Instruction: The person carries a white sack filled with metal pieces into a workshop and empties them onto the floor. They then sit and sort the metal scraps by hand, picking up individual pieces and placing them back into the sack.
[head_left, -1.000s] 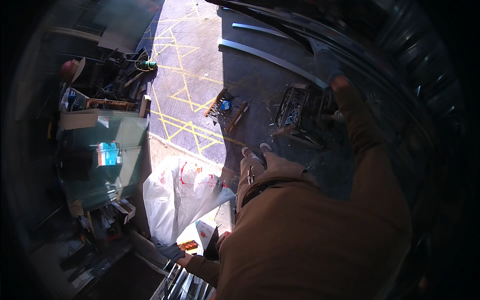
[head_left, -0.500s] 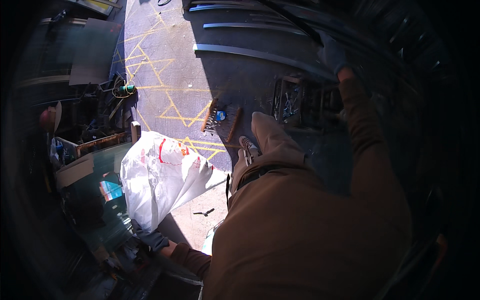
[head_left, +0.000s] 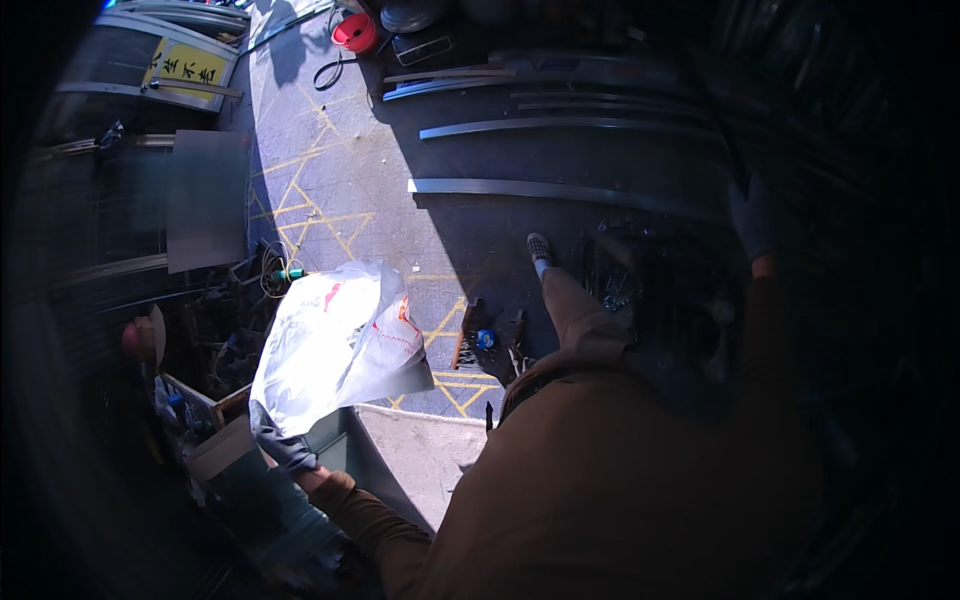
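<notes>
Left hand (head_left: 284, 442), in a dark grey glove, is at lower left, arm extended, brown fabric sleeve (head_left: 375, 525) behind it. Fingers closed on the lower left end of a crumpled white plastic bag (head_left: 330, 345) with red and orange print. The bag hangs off the ground, spread forward and to the right of the glove, in bright sun; its upper part lies in view over the paved ground with yellow painted lines (head_left: 455, 375). Just below the bag, a pale concrete strip (head_left: 430, 455) shows.

Right hand (head_left: 752, 215), in a grey glove, is far out to the right, in deep shade. A long, thin, dark bar (head_left: 728, 140) runs up to about the glove; cannot tell whether it is gripped, nor how far the fingers are open.

Surroundings: a wide silver metal strip (head_left: 520, 191) lies on the shaded ground left of the right hand, a narrower silver metal strip (head_left: 560, 126) beyond it. One checked shoe (head_left: 538, 247) is planted on the shaded ground. Between shoe and bag, a small round blue object (head_left: 486, 339) sits between brown-edged pieces. A green tool with a looped cable (head_left: 290, 273) is just beyond the bag's upper left edge. Far ahead: a red round container (head_left: 354, 33).
</notes>
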